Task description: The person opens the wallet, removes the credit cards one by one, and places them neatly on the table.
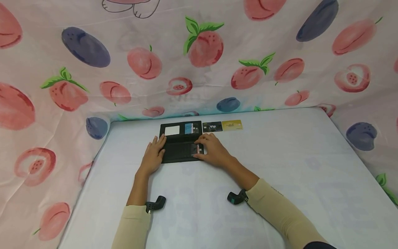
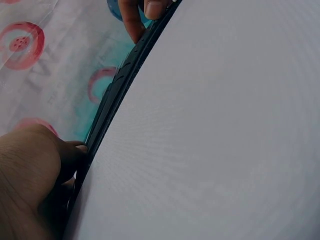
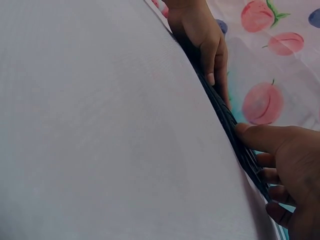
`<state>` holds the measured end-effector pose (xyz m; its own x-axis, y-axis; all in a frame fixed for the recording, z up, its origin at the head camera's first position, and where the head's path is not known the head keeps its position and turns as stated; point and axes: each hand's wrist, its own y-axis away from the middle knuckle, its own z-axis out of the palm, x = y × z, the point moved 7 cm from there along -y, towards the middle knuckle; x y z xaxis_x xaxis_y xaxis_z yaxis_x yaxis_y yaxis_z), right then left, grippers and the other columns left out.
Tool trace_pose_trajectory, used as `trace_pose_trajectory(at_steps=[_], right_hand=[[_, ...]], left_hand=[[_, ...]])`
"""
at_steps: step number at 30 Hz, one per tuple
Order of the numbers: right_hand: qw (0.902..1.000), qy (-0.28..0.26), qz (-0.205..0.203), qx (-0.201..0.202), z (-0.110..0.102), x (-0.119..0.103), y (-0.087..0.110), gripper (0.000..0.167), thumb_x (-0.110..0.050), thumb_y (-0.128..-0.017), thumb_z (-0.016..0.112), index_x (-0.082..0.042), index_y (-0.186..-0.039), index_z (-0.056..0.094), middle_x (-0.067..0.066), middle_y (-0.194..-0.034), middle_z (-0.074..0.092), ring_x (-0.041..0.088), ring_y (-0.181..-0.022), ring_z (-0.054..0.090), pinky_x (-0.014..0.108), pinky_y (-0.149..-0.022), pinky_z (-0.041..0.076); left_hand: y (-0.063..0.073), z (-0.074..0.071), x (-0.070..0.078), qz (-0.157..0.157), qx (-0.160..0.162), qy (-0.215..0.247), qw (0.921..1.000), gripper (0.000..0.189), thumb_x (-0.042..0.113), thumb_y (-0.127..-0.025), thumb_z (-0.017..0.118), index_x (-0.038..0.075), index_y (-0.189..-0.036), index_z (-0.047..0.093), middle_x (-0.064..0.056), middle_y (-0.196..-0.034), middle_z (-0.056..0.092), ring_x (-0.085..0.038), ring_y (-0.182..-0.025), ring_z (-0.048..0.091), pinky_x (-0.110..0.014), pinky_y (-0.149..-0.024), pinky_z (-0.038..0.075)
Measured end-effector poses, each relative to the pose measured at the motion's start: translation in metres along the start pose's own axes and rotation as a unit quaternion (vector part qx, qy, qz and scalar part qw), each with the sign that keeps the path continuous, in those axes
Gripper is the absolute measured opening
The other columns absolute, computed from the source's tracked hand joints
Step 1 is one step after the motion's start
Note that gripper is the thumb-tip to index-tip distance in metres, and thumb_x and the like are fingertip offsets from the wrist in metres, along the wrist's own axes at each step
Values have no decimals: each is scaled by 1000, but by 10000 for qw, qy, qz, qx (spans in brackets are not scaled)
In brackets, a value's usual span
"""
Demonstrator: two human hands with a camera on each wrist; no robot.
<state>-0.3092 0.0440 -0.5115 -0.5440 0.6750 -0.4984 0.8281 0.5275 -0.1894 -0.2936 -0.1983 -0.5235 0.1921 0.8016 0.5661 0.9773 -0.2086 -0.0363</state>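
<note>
A black bifold wallet (image 1: 175, 154) lies opened out on the white table, with cards tucked into both halves. My left hand (image 1: 152, 155) rests on its left edge, fingers extended and thumb on the lower half. At the right side of the lower half, my right hand (image 1: 214, 150) holds a dark card (image 1: 195, 149) between thumb and curled fingers, the card lying partly in a slot. A blue card (image 1: 188, 128) and a white window (image 1: 172, 130) show in the upper half. Both wrist views see the wallet only edge-on, hiding the card.
A black "Vip" card (image 1: 212, 127) and a gold card (image 1: 232, 125) lie side by side right of the wallet's upper half. Behind the white tabletop (image 1: 280, 148) hangs a fruit-printed cloth (image 1: 205, 76). Small black devices (image 1: 237, 197) are strapped at both wrists.
</note>
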Motion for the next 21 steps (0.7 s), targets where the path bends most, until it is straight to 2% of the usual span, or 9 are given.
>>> trace_pose_trajectory(at_steps=[7,21], right_hand=[[9997,-76,170,-125,2,3,-1,52,-48,-93,80,-15,-133,72,3,-135,60,24,-121,51,46,-105,48],[9993,-334,126,-88,0,2,0,51,-42,-93,82,-12,-132,72,6,-134,61,26,-124,52,46,-105,48]], left_hand=[[0,0,-1,32,14,11,10000,57,6,-109,49,1,-163,32,-12,-172,25,-37,-160,8,-53,-129,1],[-1,1,-1,19,-7,52,10000,57,6,-109,49,0,-163,32,-12,-172,24,-36,-160,7,-51,-129,0]])
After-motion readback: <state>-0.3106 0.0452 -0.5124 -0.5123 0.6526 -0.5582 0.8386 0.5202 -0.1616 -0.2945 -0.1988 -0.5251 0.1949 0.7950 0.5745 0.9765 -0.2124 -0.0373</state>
